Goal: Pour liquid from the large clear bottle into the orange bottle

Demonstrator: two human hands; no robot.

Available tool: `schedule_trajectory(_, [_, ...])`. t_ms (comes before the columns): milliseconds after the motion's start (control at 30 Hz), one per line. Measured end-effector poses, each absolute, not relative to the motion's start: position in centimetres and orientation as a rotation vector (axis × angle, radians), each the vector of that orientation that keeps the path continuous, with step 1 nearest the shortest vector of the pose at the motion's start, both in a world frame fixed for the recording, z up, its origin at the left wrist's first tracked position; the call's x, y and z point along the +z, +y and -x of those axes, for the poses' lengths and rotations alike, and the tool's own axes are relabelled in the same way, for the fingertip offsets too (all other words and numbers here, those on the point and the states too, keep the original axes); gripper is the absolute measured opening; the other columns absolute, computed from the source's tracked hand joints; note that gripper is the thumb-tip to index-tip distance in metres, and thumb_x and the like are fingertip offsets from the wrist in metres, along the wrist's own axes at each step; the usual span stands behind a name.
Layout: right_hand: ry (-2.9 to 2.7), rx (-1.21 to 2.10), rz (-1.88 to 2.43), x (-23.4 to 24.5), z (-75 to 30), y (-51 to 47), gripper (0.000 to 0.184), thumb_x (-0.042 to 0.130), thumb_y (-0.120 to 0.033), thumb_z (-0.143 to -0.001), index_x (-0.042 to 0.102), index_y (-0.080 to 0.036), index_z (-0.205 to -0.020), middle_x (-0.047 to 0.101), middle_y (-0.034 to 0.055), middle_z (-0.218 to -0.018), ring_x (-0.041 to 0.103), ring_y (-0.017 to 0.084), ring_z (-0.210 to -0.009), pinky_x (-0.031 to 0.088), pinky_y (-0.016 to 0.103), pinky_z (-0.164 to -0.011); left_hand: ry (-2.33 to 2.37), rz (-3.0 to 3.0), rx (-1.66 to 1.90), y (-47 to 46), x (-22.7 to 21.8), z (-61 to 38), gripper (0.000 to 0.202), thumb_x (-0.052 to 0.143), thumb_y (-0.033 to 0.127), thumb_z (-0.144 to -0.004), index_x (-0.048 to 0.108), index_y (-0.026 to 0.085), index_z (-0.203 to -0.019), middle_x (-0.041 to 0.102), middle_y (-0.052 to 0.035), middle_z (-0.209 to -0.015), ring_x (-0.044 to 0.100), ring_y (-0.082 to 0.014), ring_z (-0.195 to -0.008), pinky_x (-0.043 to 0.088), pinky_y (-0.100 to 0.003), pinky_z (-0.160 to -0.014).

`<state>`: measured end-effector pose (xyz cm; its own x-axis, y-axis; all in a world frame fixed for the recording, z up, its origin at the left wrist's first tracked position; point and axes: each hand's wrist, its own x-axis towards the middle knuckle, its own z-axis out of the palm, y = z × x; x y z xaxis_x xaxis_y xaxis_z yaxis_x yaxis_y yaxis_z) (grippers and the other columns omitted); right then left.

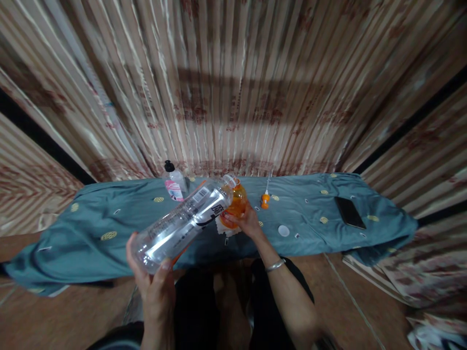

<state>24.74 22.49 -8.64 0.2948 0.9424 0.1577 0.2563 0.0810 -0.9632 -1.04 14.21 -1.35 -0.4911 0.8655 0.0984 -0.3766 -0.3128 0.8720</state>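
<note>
My left hand (153, 277) grips the base of a large clear plastic bottle (182, 223), which is tilted with its neck up and to the right. The bottle's mouth meets the top of a smaller orange see-through bottle (239, 197). My right hand (246, 218) is wrapped around the orange bottle from the right. Beneath the orange bottle lies a whitish piece of paper or cloth (226, 229). An orange pump head with a clear tube (265, 199) rests on the cloth to the right. Whether liquid is passing between the bottles I cannot tell.
A teal patterned cloth (302, 214) covers the narrow table. A pink-labelled bottle with a black top (174, 183) stands at the back left. To the right lie a white disc (283, 231) and a dark phone-like slab (349, 212). A striped curtain (233, 97) hangs behind.
</note>
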Motion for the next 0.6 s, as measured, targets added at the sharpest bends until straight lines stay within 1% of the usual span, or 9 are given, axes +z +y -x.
schedule_trajectory(133, [-1.205,0.801,1.43,-8.2,-25.0,22.3,0.086,0.1,-0.049,-0.065,0.065,-0.021,-0.138,0.082,0.0165,-0.138,0.076,0.042,-0.136,0.06,0.064,-0.117,1.067,-0.729,1.89,14.1,-1.1,0.6,0.101,0.099,0.03,-0.048,0.061,0.036,-0.141,0.062,-0.0034,-0.13,0.059,-0.0324,-0.128,0.052,-0.053,-0.11])
schedule_trajectory(200, [-1.222,0.809,1.428,-8.0,-25.1,22.2,0.088,0.101,-0.047,-0.064,0.064,-0.021,-0.139,0.081,0.0165,-0.14,0.077,0.04,-0.134,0.059,0.062,-0.119,1.072,-0.732,1.899,14.1,-0.9,0.4,0.101,0.099,0.031,-0.048,0.061,0.036,-0.141,0.062,-0.003,-0.129,0.059,-0.0335,-0.13,0.049,-0.056,-0.115])
schedule_trajectory(333, [-1.242,0.789,1.473,-7.9,-25.2,22.0,0.081,0.099,-0.041,-0.066,0.064,-0.022,-0.137,0.084,0.0137,-0.134,0.08,0.039,-0.128,0.061,0.06,-0.117,1.063,-0.74,1.888,14.0,-0.7,0.3,0.101,0.1,0.033,-0.05,0.061,0.036,-0.143,0.062,-0.0033,-0.13,0.057,-0.0378,-0.139,0.042,-0.063,-0.123])
schedule_trajectory(467, [-1.249,0.748,1.537,-7.7,-25.2,21.6,0.076,0.097,-0.037,-0.071,0.064,-0.02,-0.137,0.085,0.0149,-0.13,0.081,0.039,-0.124,0.063,0.058,-0.113,1.063,-0.721,1.887,14.1,-0.7,0.2,0.106,0.103,0.034,-0.049,0.06,0.036,-0.147,0.062,-0.0059,-0.141,0.05,-0.0431,-0.151,0.028,-0.072,-0.131])
schedule_trajectory(533, [-1.251,0.733,1.559,-7.5,-25.1,21.5,0.074,0.098,-0.036,-0.072,0.065,-0.021,-0.136,0.085,0.0135,-0.129,0.082,0.038,-0.123,0.065,0.057,-0.11,1.053,-0.707,1.899,14.2,-0.6,0.0,0.112,0.105,0.036,-0.046,0.059,0.036,-0.149,0.062,-0.0066,-0.146,0.047,-0.046,-0.155,0.022,-0.076,-0.132])
schedule_trajectory(600, [-1.251,0.727,1.566,-7.3,-25.0,21.3,0.072,0.098,-0.035,-0.072,0.066,-0.022,-0.135,0.086,0.0118,-0.128,0.083,0.037,-0.121,0.066,0.055,-0.108,1.052,-0.705,1.896,14.2,-0.5,-0.1,0.114,0.106,0.039,-0.045,0.06,0.035,-0.149,0.063,-0.0081,-0.147,0.046,-0.0485,-0.155,0.022,-0.079,-0.132])
